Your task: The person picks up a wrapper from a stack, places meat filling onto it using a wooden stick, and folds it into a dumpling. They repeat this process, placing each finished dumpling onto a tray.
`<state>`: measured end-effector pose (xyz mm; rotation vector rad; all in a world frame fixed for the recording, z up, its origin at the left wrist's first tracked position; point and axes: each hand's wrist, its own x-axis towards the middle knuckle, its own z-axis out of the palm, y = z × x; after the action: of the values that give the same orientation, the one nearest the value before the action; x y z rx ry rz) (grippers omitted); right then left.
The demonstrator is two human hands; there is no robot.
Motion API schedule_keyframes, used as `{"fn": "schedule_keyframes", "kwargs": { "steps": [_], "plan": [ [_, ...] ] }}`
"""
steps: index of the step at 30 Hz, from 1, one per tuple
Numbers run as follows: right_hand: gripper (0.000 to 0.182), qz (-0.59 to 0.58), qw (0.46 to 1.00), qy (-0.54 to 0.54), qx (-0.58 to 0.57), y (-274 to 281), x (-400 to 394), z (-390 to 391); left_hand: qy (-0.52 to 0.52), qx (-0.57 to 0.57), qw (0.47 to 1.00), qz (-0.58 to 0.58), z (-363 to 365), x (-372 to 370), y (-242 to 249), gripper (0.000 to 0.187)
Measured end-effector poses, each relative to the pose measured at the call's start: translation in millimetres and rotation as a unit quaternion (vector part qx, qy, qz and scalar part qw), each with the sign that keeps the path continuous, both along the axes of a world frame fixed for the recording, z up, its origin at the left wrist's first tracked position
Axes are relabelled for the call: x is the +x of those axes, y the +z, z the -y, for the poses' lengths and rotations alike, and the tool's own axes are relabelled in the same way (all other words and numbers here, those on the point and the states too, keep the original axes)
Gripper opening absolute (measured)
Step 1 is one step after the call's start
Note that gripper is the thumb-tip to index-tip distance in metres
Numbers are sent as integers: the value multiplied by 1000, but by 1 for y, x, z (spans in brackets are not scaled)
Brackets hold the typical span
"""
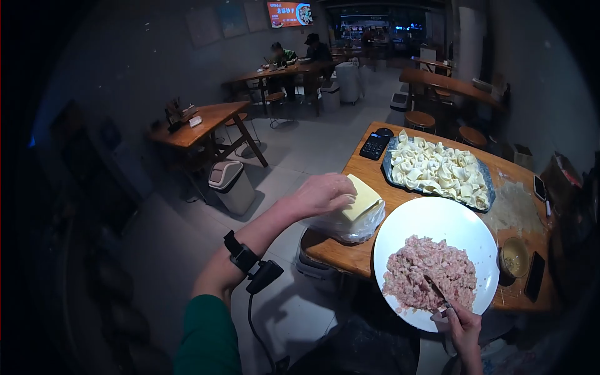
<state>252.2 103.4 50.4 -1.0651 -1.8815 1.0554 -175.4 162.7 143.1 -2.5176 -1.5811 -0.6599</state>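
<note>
My left hand [322,194] rests on top of a stack of pale yellow dumpling wrappers [364,199] sitting in a clear plastic bag [354,226] at the table's left edge. My right hand [464,328] grips a thin spatula stick [437,290] whose tip lies in the pink minced meat filling [428,272] heaped on a big white plate [431,220]. Beyond the plate a dark tray [389,167] carries several folded dumplings [440,170].
On the wooden table [350,256] are a calculator [375,144], a small bowl [515,256], two phones [535,275] and a floury patch. A bin [231,184] stands on the floor to the left. Other tables, stools and two seated people [299,53] are farther back.
</note>
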Motion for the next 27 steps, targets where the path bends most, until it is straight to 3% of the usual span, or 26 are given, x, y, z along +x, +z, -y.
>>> {"fn": "schedule_keyframes", "kwargs": {
  "steps": [1, 3, 6, 10, 16, 18, 22, 24, 27],
  "plan": [
    [23, 0, 1000, -2, 1, 0, 1, 1, -2, 1, 1000, 0, -4, 1, -2, 18],
    [23, -1, 1000, -7, -8, 1, 3, 1, 227, -23, 971, 74, -13, 0, -11, 31],
    [23, 20, 999, -21, 41, 0, 7, 2, 284, -89, 952, 69, -20, 0, -17, 37],
    [23, -11, 999, -32, 4, -1, 8, 5, 297, -81, 938, 157, -24, 1, -21, 34],
    [21, -17, 1000, -21, 15, -7, 9, 3, 275, 73, 956, 71, -25, 11, -27, 17],
    [21, -2, 999, -4, 52, -8, 10, 3, 214, 160, 963, 24, -24, 11, -28, 12],
    [21, 1, 999, -8, 38, -11, 13, 3, 218, 174, 957, 79, -22, 19, -23, 13],
    [23, -25, 999, -25, -2, -12, 13, 5, 294, 95, 942, 129, -22, 24, -19, 14],
    [23, -38, 999, -24, -17, -10, 12, 6, 223, 108, 946, 210, -27, 18, -27, 14]
  ]
}}
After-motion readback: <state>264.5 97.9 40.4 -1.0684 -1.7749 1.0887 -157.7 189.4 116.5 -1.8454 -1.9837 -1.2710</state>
